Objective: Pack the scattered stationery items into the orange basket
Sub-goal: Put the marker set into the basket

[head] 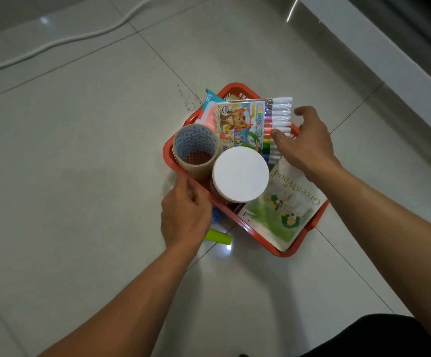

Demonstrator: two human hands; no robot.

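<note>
Basket (309, 222) on floor (80, 150), nearly full. Left hand (184, 217) pinches the near rim; right hand (304, 143) open, fingertips on pen pack (255, 124). Green marker (218, 237) remains outside. Judged: pack light, slippery film; grip by edges.

Left hand (184, 217) grips orange basket (312, 222) rim; right hand (305, 143) on pen pack (255, 124).
</note>
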